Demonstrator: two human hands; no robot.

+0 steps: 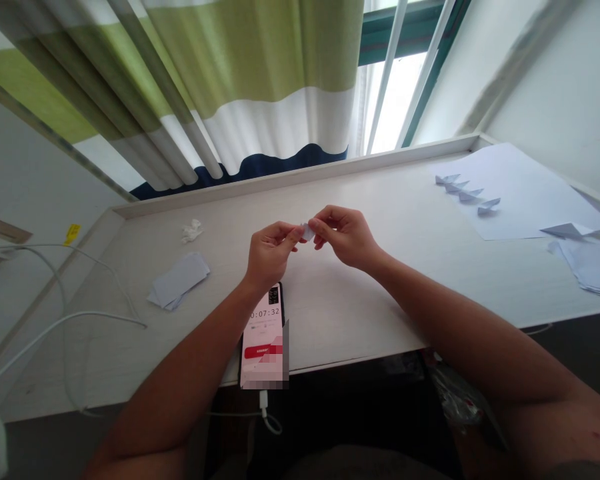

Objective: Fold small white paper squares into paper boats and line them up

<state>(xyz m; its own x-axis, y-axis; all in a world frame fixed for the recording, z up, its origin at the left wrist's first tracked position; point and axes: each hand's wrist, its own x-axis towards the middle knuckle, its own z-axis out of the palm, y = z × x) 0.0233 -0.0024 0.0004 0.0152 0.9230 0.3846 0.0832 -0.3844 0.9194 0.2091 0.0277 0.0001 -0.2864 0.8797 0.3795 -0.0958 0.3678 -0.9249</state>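
Lying at lower centre, a phone [261,333] is partly hidden by the left forearm [200,340]. Mid-frame, a small folded paper [307,231] is pinched between the nearly closed thumbs and fingers of the left hand [271,252] and right hand [347,235]. At upper right, four folded pieces [471,195] are lined up along the edge of a white sheet [525,193].

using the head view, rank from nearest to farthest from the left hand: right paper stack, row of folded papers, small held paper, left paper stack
1. Small held paper: at the left hand's fingertips.
2. Left paper stack: left side.
3. Row of folded papers: far right.
4. Right paper stack: right edge.
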